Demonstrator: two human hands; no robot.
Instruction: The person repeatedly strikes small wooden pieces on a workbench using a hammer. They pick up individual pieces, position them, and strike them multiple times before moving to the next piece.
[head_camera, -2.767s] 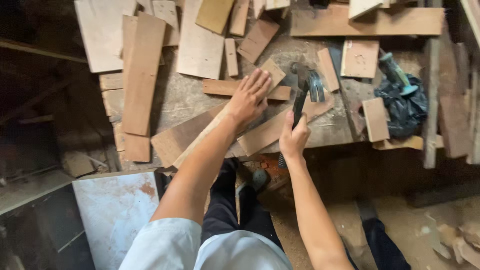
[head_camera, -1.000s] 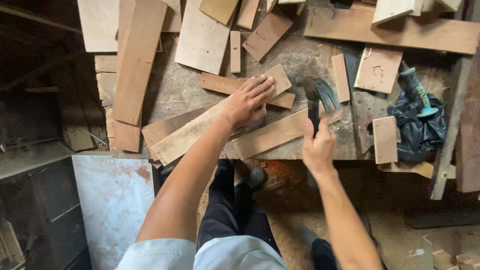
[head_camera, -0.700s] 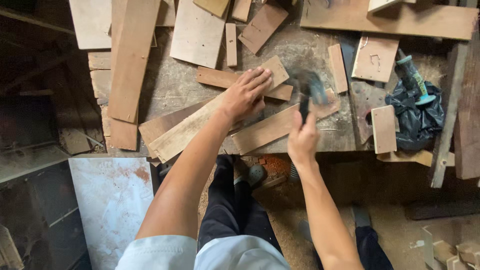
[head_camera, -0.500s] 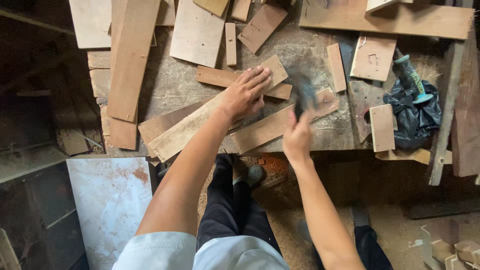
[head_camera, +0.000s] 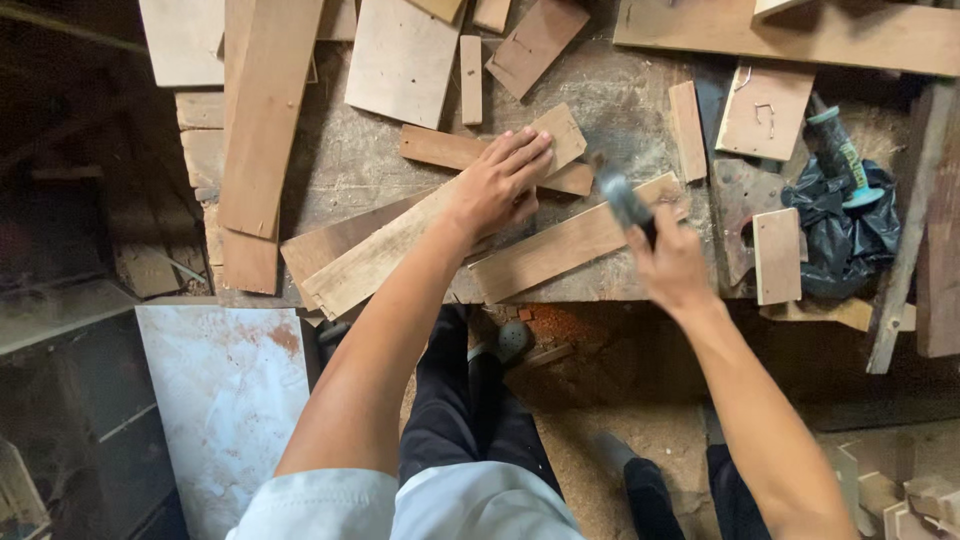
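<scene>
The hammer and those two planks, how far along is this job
Done: two long planks lie side by side near the bench front edge, crossed by a shorter piece. In hand: the left hand presses flat on them while the right hand grips a hammer, blurred, its head over the right plank. Left: no nail shows, so I can't tell if anything is fastened yet.

Only one thing close to packaging is seen here: a crumpled black plastic bag (head_camera: 845, 240), bunched up at the right end of the tabletop (head_camera: 370, 160), just beside a small upright wood offcut (head_camera: 777, 255). A green-and-black cylindrical tool handle (head_camera: 838, 155) is propped against the bag's upper edge; a band is seen around it, but whether that is a label cannot be told. No signs, screens or printed labels are found anywhere else in view.
</scene>
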